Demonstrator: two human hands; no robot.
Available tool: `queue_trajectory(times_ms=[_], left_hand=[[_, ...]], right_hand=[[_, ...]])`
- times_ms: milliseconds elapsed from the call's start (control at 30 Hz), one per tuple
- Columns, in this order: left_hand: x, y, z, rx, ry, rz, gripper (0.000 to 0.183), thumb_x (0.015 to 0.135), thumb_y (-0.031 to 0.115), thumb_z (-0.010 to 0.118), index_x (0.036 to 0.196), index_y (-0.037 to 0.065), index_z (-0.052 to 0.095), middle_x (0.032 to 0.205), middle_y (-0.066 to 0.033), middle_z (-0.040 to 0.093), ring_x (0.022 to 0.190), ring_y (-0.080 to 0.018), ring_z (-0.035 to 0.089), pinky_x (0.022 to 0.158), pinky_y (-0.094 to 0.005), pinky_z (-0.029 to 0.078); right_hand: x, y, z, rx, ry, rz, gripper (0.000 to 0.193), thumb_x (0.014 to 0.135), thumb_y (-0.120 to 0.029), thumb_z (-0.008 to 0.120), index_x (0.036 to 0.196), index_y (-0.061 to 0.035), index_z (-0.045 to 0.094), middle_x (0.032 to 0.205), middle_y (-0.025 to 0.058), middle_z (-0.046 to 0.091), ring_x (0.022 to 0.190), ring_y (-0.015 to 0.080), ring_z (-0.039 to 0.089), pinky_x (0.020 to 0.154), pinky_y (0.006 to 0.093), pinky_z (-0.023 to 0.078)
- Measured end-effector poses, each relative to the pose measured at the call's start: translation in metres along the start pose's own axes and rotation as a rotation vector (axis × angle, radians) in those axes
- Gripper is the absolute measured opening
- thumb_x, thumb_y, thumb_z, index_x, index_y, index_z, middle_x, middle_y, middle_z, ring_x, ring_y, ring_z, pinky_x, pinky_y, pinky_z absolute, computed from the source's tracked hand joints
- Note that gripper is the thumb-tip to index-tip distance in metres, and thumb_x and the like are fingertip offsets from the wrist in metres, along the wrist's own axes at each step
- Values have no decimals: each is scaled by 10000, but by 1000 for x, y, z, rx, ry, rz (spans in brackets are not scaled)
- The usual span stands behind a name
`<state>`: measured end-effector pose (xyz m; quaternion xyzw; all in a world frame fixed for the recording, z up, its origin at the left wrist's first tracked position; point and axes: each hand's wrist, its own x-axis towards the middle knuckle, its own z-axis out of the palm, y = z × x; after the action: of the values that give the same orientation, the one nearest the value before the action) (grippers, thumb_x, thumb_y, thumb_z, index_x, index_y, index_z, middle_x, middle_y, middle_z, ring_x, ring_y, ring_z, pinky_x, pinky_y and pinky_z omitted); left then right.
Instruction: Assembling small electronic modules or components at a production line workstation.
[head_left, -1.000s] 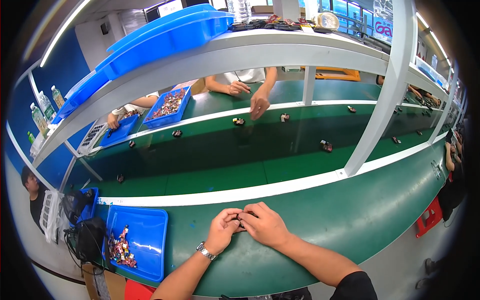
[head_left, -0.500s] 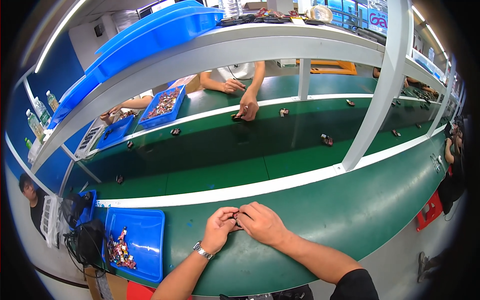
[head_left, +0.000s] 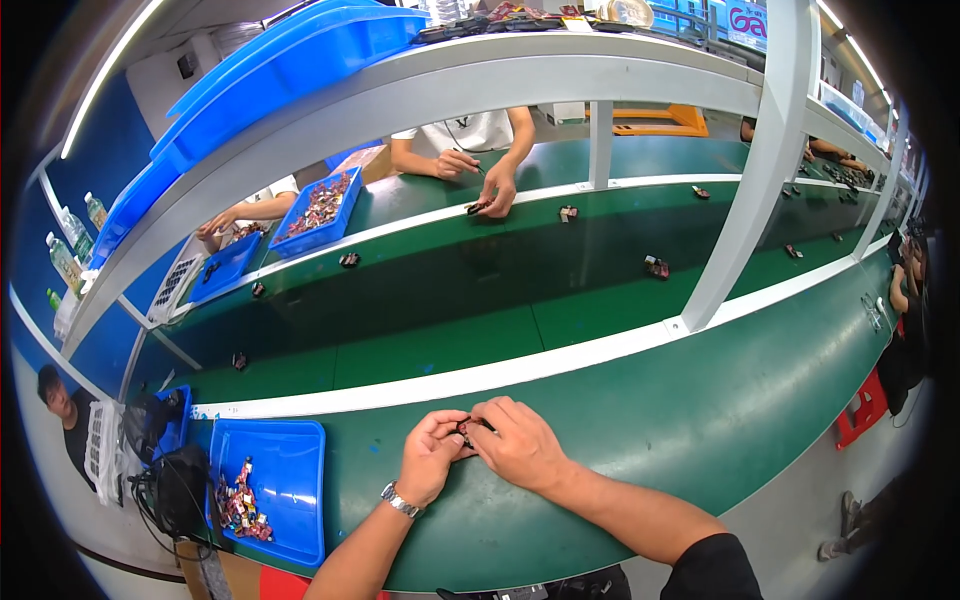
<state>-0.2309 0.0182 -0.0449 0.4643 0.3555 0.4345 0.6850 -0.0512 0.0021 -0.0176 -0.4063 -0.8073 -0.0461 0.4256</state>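
Above the near green bench [head_left: 620,420], both hands meet around one small dark-and-red part [head_left: 464,428], mostly covered by the fingers; it looks like a little electronic assembly. My left hand [head_left: 430,456], with a metal watch at its wrist, pinches the part from the left. From the right, the bent fingers and thumb of my right hand [head_left: 522,448] press on the same part. To the left of my hands, a blue tray [head_left: 300,432] holds a heap of small red, black and pale parts [head_left: 240,502].
A white rail [head_left: 400,394] divides my bench from a dark green conveyor belt [head_left: 440,300] carrying scattered small assemblies [head_left: 656,267]. Grey posts [head_left: 735,210] and a shelf with blue trays [head_left: 270,80] rise ahead. Across the belt, a co-worker's hands [head_left: 495,190] handle a part.
My fingers shift slightly around the part, and more of its dark side shows. Across the belt, the co-worker's reaching hand has lifted a part and drawn it back.
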Motion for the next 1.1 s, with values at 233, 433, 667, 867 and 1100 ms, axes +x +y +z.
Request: queue_trajectory(times_ms=[233,433,667,867,1100], left_hand=[[0,-1,3,-48,-5,10,293,932,-64,506,1215,7,527,1138,-96,635,1030,-164,647,887,-339,583],[1,-1,8,-40,3,21,297,933,-71,497,1220,-1,523,1153,-104,633,1022,-167,651,882,-334,583],[3,1,12,-9,5,7,298,936,-63,500,1229,-15,518,1165,-110,631,1020,-168,653,870,-303,580],[2,2,17,-39,3,23,273,945,-46,513,1214,-1,533,1147,-104,640,1007,-153,655,840,-288,581],[4,-4,24,45,127,39,171,947,-6,580,1115,22,566,1069,-85,665,898,-113,658,731,-233,559]], right_hand=[[-4,3,-2,2,33,18,149,743,-50,732,870,-15,663,958,80,619,836,235,614,701,331,541],[-3,5,-2,-27,36,15,138,748,-53,733,858,-19,657,935,75,620,819,235,612,695,335,537],[-6,8,-3,65,38,132,148,742,-54,757,875,-37,694,942,60,629,836,228,617,703,333,535],[-12,11,-1,291,38,313,161,767,-25,744,924,-42,716,957,81,640,832,248,655,693,332,547],[-13,6,-3,393,44,383,173,782,-2,741,947,-30,696,962,94,646,766,218,678,677,313,570]])
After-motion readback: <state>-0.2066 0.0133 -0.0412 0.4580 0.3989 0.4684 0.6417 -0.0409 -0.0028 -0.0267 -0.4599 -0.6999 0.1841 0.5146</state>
